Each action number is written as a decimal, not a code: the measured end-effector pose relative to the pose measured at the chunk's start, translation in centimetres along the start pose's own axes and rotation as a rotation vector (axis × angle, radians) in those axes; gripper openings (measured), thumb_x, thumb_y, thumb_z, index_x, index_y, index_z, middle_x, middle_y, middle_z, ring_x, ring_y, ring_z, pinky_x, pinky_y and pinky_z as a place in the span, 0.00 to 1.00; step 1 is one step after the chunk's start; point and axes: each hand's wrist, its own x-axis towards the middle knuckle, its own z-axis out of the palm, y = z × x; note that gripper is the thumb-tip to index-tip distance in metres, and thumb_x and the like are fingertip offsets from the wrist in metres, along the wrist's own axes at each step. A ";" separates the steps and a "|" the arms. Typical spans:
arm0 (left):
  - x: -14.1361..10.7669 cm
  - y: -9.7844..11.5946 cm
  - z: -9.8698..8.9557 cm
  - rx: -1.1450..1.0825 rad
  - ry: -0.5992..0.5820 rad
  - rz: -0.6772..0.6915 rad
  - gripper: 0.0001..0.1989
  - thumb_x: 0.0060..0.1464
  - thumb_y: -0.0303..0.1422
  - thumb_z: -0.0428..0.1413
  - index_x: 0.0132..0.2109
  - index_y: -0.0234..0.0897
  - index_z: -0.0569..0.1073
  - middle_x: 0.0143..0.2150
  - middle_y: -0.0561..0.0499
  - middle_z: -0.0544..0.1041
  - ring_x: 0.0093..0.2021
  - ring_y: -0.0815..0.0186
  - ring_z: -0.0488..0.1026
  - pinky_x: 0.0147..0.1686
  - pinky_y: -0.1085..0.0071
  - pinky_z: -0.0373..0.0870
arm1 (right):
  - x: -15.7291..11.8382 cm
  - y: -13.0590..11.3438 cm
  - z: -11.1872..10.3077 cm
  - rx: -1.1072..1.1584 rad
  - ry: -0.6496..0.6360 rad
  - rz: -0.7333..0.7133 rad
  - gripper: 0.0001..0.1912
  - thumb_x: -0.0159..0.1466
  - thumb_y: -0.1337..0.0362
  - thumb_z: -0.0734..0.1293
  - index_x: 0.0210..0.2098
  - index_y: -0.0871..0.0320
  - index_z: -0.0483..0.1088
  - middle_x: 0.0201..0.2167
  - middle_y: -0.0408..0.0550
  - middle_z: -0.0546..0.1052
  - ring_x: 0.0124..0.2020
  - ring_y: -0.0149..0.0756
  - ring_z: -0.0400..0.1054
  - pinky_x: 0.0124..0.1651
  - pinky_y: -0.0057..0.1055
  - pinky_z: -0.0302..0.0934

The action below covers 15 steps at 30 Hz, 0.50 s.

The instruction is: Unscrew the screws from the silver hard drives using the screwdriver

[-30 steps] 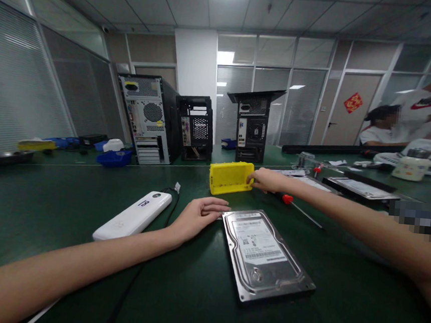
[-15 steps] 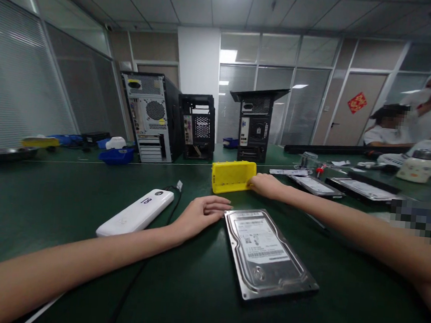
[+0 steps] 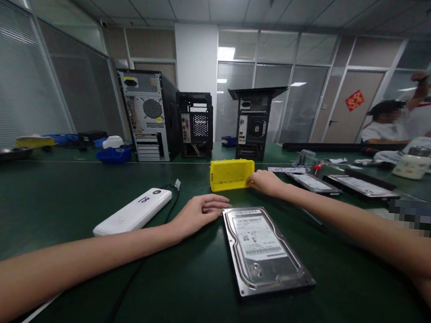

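My right hand (image 3: 268, 182) is closed on the right end of a small yellow plastic box (image 3: 231, 175), which is tipped so its open side faces me. My left hand (image 3: 200, 212) lies on the green table with fingers stretched out and holding nothing. Its fingertips reach the far left corner of a silver hard drive (image 3: 264, 251); whether they touch it, I cannot tell. The drive lies flat, its white label facing up. Left of my left hand is a white power bank (image 3: 133, 213) marked 18, with a black cable beside it.
Three computer cases, one a large tower (image 3: 150, 110), stand at the back. More hard drives (image 3: 313, 183) lie to the right, near a cream bottle (image 3: 412, 163). Blue trays (image 3: 114, 154) and a metal dish (image 3: 3, 154) are at left. People are at far right.
The view has shifted slightly, so everything sits a little further left. Both hands keep their places at the box and the drive. In the background, a person's arm has moved.
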 end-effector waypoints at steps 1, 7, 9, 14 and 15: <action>0.0 0.0 0.0 -0.003 0.000 0.003 0.17 0.51 0.25 0.57 0.50 0.31 0.71 0.50 0.40 0.75 0.51 0.59 0.72 0.54 0.61 0.65 | 0.0 0.0 0.0 0.002 0.001 -0.003 0.14 0.66 0.61 0.61 0.49 0.61 0.66 0.47 0.52 0.70 0.45 0.37 0.68 0.46 0.40 0.64; 0.1 0.1 -0.1 0.001 -0.009 -0.010 0.18 0.51 0.24 0.56 0.50 0.31 0.70 0.50 0.40 0.75 0.51 0.60 0.72 0.54 0.61 0.65 | 0.0 0.1 -0.1 0.005 0.006 -0.004 0.14 0.66 0.61 0.61 0.49 0.61 0.66 0.47 0.52 0.70 0.45 0.37 0.67 0.46 0.40 0.64; 0.1 0.0 -0.1 -0.001 -0.010 -0.017 0.18 0.51 0.24 0.56 0.51 0.30 0.70 0.50 0.40 0.75 0.51 0.60 0.72 0.54 0.61 0.65 | 0.0 0.1 -0.1 0.005 0.004 -0.007 0.14 0.66 0.61 0.61 0.49 0.61 0.66 0.47 0.52 0.70 0.45 0.37 0.67 0.46 0.40 0.64; 0.2 -0.2 -0.1 -0.014 -0.012 0.002 0.18 0.50 0.25 0.57 0.50 0.31 0.71 0.50 0.41 0.75 0.50 0.59 0.73 0.55 0.61 0.64 | -0.1 0.2 -0.4 0.005 -0.014 -0.014 0.14 0.66 0.61 0.61 0.49 0.61 0.66 0.47 0.52 0.70 0.44 0.37 0.68 0.46 0.40 0.64; 0.2 -0.2 -0.1 -0.013 -0.014 0.001 0.18 0.51 0.25 0.57 0.50 0.31 0.71 0.50 0.41 0.75 0.51 0.59 0.72 0.55 0.61 0.64 | -0.2 0.2 -0.5 0.003 -0.017 -0.014 0.14 0.66 0.61 0.61 0.49 0.61 0.66 0.47 0.52 0.70 0.44 0.37 0.68 0.46 0.40 0.65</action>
